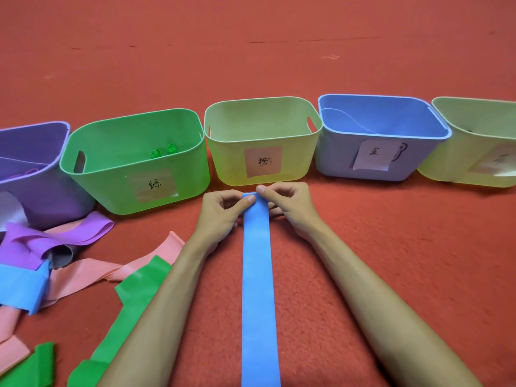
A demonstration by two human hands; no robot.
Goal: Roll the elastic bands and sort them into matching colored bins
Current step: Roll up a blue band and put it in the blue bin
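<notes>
The blue band [258, 289] was laid flat on the floor [377, 275], its far end pinched by the left hand [220, 213] and right hand [290, 205]. If started crooked or held loosely, it could be pulled open by its own stretch

Two limbs of one person were on record. The left hand [222, 213] and the right hand [293, 206] were bare from fingertips to wrists. The left forearm [167, 297] and the right forearm [377, 297] were likewise uncovered along their whole visible length, down to the lower edge of the head view. Clothing higher up could not be assessed. Both forearms were slender and smooth, and looked broader toward the bottom edge under the wide-angle lens. Two nails were noted, the left thumbnail [251, 199] and a right fingernail [261, 188], both cut short and plain. Finer skin marks could not be made out.
</notes>
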